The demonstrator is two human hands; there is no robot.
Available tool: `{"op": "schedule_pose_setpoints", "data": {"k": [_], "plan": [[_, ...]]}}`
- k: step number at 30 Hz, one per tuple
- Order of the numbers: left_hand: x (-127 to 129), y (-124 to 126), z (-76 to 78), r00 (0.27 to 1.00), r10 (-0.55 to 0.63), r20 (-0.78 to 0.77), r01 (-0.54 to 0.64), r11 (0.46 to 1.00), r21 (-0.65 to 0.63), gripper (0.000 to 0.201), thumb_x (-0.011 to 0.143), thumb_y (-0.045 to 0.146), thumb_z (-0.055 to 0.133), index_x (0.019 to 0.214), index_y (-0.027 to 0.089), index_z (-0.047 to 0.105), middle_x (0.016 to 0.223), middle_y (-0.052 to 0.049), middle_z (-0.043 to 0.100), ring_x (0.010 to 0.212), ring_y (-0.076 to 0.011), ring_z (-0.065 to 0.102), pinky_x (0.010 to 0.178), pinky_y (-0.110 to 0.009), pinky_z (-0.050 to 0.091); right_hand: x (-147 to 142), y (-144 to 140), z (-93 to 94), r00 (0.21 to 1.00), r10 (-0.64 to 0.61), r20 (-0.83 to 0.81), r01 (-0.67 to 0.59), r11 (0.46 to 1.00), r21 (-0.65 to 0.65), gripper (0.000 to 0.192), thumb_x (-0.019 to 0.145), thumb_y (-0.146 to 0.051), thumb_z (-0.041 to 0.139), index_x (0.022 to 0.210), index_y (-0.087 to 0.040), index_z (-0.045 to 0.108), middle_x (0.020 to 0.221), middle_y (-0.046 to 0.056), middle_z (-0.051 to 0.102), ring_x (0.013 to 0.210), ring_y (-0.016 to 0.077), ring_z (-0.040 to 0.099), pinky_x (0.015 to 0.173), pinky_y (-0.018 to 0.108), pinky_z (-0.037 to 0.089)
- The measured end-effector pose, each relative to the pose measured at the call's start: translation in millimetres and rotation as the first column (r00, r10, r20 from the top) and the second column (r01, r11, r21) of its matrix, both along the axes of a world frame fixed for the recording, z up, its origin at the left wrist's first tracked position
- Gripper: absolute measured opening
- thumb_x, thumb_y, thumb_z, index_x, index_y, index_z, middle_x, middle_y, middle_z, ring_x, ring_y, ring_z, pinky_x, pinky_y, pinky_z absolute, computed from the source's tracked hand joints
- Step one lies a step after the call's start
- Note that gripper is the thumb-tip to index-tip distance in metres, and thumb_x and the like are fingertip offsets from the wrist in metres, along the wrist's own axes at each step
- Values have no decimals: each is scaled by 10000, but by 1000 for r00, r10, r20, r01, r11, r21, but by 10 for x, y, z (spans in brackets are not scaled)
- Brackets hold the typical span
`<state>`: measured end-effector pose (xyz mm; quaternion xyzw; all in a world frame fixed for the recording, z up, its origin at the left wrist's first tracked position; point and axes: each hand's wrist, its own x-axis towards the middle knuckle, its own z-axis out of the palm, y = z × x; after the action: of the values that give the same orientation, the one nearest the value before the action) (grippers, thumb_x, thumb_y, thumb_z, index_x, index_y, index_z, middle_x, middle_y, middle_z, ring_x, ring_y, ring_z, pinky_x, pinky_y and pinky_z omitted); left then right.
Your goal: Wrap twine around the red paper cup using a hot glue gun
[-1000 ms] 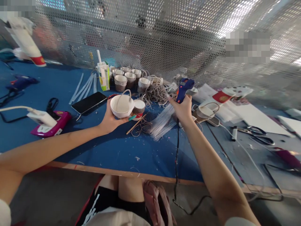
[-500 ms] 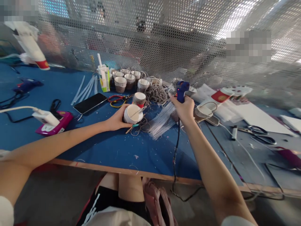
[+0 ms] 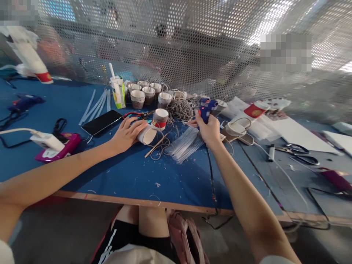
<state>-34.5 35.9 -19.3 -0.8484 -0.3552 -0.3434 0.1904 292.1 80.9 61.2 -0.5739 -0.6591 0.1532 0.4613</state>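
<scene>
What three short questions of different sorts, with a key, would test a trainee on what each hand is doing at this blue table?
1. True or false: the right hand grips the blue glue gun.
2. How does the paper cup under the left hand lie: A upright, B on its side, C stacked?
3. Which flat dark device lies left of the left hand?

Key: 1 true. 2 B. 3 the phone.

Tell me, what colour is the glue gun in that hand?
Blue, with a small red light; the head view shows the glue gun.
</scene>
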Motion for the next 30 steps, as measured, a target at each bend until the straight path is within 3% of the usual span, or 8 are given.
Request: {"op": "schedule_pose_setpoints", "data": {"k": [3, 6, 11, 14, 17, 22, 26, 30], "plan": [[-9, -1, 16, 1000, 1, 31, 3, 995, -102, 622, 902, 211, 573, 1456, 257, 293, 1348, -137, 561, 1264, -339, 464, 1044, -609, 428, 54, 16, -15, 999, -17, 33, 16, 1000, 9, 431, 806, -611, 604, 793, -182, 642, 686, 53, 679, 685, 229, 670, 696, 368, 550], [-29, -45, 93, 998, -42, 36, 51, 951, -306, 714, 856, 228, 612, 1478, 256, 263, 1402, -144, 491, 1306, -349, 440, 1067, -618, 423, 95, 45, -53, 997, -17, 82, 15, 1000, 19, 417, 823, -597, 584, 755, -188, 625, 683, 59, 669, 711, 242, 672, 718, 392, 556], [-77, -194, 296, 993, -117, -15, 91, 837, -539, 792, 781, 303, 669, 1462, 259, 269, 1538, -162, 322, 1458, -408, 262, 1135, -659, 335, 60, -8, -91, 967, -46, 250, -28, 957, 289, 336, 854, -523, 557, 836, -199, 646, 894, 122, 688, 882, 296, 680, 879, 526, 538], [-109, -275, 385, 992, -130, 5, 111, 827, -552, 762, 766, 238, 657, 1434, 243, 288, 1483, -156, 387, 1445, -388, 302, 1150, -628, 340, -25, -103, -90, 979, -5, 203, -71, 928, 366, 309, 862, -497, 575, 956, -212, 651, 948, 123, 690, 955, 309, 679, 939, 570, 516], [-138, -318, 433, 997, -69, 31, 75, 830, -553, 760, 765, 163, 634, 1439, 259, 297, 1411, -137, 433, 1357, -361, 421, 1101, -608, 415, -154, -213, -63, 982, 183, -55, -159, 941, 298, 272, 862, -474, 602, 969, -228, 641, 868, 87, 701, 862, 274, 706, 843, 515, 580], [-159, -302, 435, 995, -47, 85, 80, 895, -439, 610, 767, 55, 588, 1327, 262, 460, 1292, -104, 481, 1287, -309, 487, 1087, -562, 456, -309, -399, 70, 821, 401, -406, -415, 908, 56, 186, 788, -379, 700, 875, -220, 659, 796, 46, 706, 656, 204, 680, 628, 394, 604], [-170, -306, 392, 993, -82, 88, 110, 917, -385, 574, 759, 51, 582, 1290, 230, 456, 1349, -125, 473, 1323, -304, 484, 1105, -547, 448, -312, -509, 146, 737, 439, -514, -590, 789, -172, 169, 703, -292, 707, 825, -183, 666, 661, 31, 684, 456, 161, 591, 449, 332, 521], [-187, -358, 332, 988, -141, 64, 154, 873, -463, 745, 706, 155, 672, 1373, 195, 342, 1506, -193, 386, 1458, -388, 326, 1140, -596, 389, -307, -562, 162, 723, 402, -562, -601, 767, -224, 153, 617, -255, 671, 743, -174, 636, 612, 36, 672, 359, 138, 519, 336, 297, 423]]}}
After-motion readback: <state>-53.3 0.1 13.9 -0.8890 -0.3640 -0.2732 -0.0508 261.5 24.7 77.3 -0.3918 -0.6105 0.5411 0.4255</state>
